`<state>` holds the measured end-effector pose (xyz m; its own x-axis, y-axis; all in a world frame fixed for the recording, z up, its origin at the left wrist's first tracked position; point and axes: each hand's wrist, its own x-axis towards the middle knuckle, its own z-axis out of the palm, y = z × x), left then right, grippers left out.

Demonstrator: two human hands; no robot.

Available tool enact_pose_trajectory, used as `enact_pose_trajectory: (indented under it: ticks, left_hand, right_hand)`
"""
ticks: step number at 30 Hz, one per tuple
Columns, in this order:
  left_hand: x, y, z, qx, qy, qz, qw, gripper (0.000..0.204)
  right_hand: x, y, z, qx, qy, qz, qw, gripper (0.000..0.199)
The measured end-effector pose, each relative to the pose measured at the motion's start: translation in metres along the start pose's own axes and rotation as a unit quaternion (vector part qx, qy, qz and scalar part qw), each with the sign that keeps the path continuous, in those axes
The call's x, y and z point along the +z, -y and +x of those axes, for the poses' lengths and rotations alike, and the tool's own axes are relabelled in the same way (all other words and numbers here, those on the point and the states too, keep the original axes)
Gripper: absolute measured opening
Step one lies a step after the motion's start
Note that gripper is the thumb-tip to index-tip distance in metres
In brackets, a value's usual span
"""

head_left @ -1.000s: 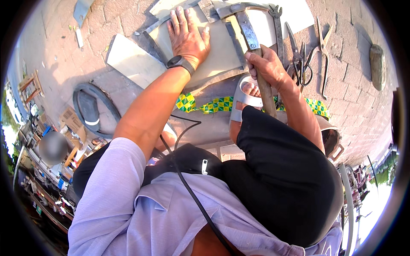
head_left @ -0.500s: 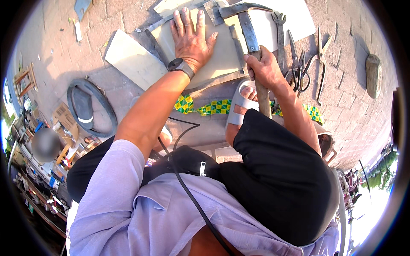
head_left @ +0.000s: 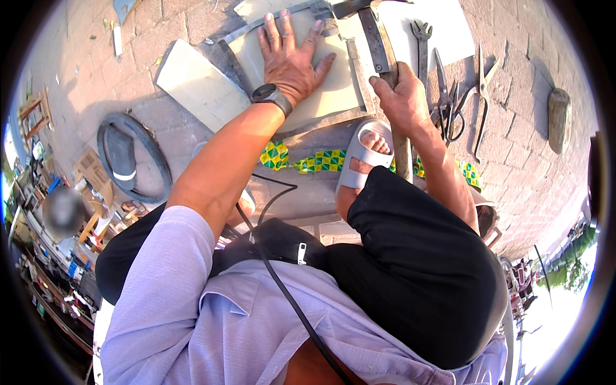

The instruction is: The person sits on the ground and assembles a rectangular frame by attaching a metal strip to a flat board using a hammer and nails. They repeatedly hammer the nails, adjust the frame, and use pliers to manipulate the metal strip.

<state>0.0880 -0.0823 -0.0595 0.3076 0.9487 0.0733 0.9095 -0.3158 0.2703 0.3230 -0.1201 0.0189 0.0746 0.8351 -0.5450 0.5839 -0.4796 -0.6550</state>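
My left hand (head_left: 289, 67) lies flat with fingers spread on a pale square panel (head_left: 330, 93), which has grey metal strips along its edges. My right hand (head_left: 404, 96) grips a hammer (head_left: 376, 40) by its wooden handle, the thumb lying along the handle. The hammer's head is at the top of the picture, over the panel's far right corner and partly cut off by the edge. Close to the right hand lie an open-ended wrench (head_left: 421, 48), dark scissors (head_left: 444, 96) and a larger pair of metal shears (head_left: 480, 86).
Flat pale boards (head_left: 202, 86) lie left of the panel and beyond it. A black rubber loop (head_left: 165, 163) rests on the brick paving at left, a wooden block (head_left: 559, 120) at far right. A green-yellow checked strip (head_left: 321, 162) crosses near my sandalled foot (head_left: 369, 151).
The hammer has shifted up and away, so its head now touches the picture's top edge. My right hand moved slightly with it. My left hand stays on the panel, its fingers slightly shifted.
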Motion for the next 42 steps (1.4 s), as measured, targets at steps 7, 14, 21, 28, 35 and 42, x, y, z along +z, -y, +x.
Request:
enact_pose_trajectory:
  ticks: [7, 14, 21, 28, 35, 42]
  left_hand:
    - [-0.003, -0.004, 0.003, 0.000, 0.016, 0.004, 1.000, 0.068]
    - [-0.003, -0.001, 0.003, 0.000, -0.007, -0.004, 1.000, 0.065]
    - [-0.002, 0.000, 0.001, 0.006, 0.005, 0.022, 1.000, 0.065]
    - [0.001, 0.001, -0.002, -0.007, 0.001, 0.009, 1.000, 0.065]
    - [-0.005, -0.005, 0.002, -0.002, -0.006, -0.010, 1.000, 0.061]
    - [-0.001, -0.002, 0.001, 0.003, -0.012, -0.004, 1.000, 0.059]
  right_hand:
    - [0.011, 0.000, 0.016, -0.113, -0.054, -0.260, 0.957, 0.037]
    - [0.007, 0.018, 0.016, -0.207, -0.127, -0.181, 0.953, 0.045]
    - [0.005, 0.042, 0.016, -0.215, -0.089, -0.204, 0.951, 0.038]
    - [-0.009, 0.040, 0.013, -0.149, -0.048, -0.239, 0.958, 0.034]
    - [-0.001, -0.002, -0.026, -0.129, -0.054, -0.283, 0.949, 0.046]
    - [0.005, -0.025, -0.033, -0.180, -0.098, -0.261, 0.943, 0.049]
